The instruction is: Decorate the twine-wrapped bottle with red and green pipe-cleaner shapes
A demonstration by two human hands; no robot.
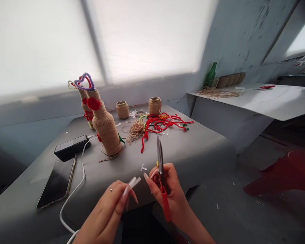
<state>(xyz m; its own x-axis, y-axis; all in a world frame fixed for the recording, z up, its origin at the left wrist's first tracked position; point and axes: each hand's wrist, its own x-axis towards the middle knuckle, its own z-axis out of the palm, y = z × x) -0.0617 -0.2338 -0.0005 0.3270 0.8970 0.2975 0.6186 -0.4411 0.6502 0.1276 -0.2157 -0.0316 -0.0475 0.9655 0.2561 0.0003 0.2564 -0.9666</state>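
White, thin, flat strips (135, 182) are pinched between the fingertips of the person's left hand (110, 200), by the near edge of the grey, smooth-topped table (193, 145). From where I stand, their exact number cannot be told. The right hand (174, 189) is closed around scissors (165, 201) with red handles and grey metal blades; the blades point upward, near the strips but apart from them.

Progress, as judged: some cutting appears done, since small white scraps (143, 168) lie just ahead of the hands. Whether more trimming is left cannot be established.

Farther in, a tall bottle wrapped in tan twine (107, 132) stands upright; its winding looks complete on the visible side, with a round red patch (94, 104) at the neck. A second twine-covered bottle (83, 96) stands behind, partly hidden. One squat twine-wound jar (122, 110) and another like it (155, 106) also look fully wound, with no ornament on the sides visible to me. Unused stock noted: a loose tangle of tan twine (136, 129) beside fuzzy red strands (165, 123).
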